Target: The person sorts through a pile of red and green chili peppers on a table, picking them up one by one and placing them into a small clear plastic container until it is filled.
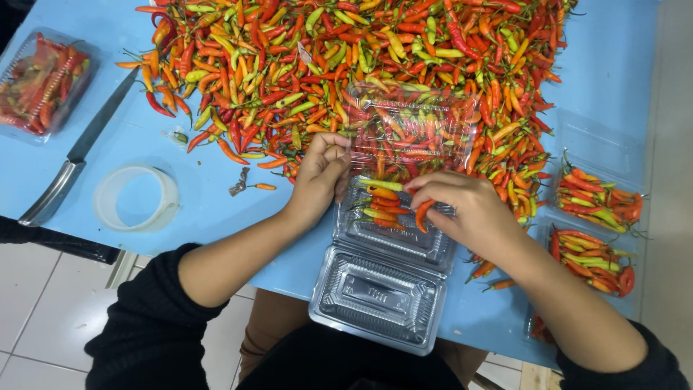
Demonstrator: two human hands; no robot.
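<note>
Currently mid-fill: chillies going into a clear clamshell tray (404, 242) that sits right under both hands, at the near table (628, 72) edge

Right hand (469, 209): fingers curled, pinching an orange-red chilli (422, 214) by thumb and fingertips, tip pointing down over the tray. Not released yet as far as I can see

Left hand (321, 177): fingers loosely bent, resting at the tray's far-left corner, touching or just beside the rim. Can't tell if it grips anything; it looks like it's steadying the tray

Tray holds only a few chillies (382, 202), lying crosswise between the two hands, mostly bare plastic below them. Its lid half (379, 300) is hinged open toward the body, empty

Just beyond the hands: another clear tray (411, 130) lying on the big chilli pile (346, 58), which spreads well past both hands

Right of the right hand: two filled trays (595, 231), lids off or open, can't tell which. Far left of the left hand: a closed full tray (43, 79), a knife (79, 152), a tape roll (137, 198), all well apart from the work

Judgement: early in this tray, far from full. Next move calls for laying the pinched chilli flat alongside the ones in there, same orientation, then reaching to the pile just beyond the left hand for more. Tray overhangs the table edge a bit, so the left hand needs to keep it pinned
</note>
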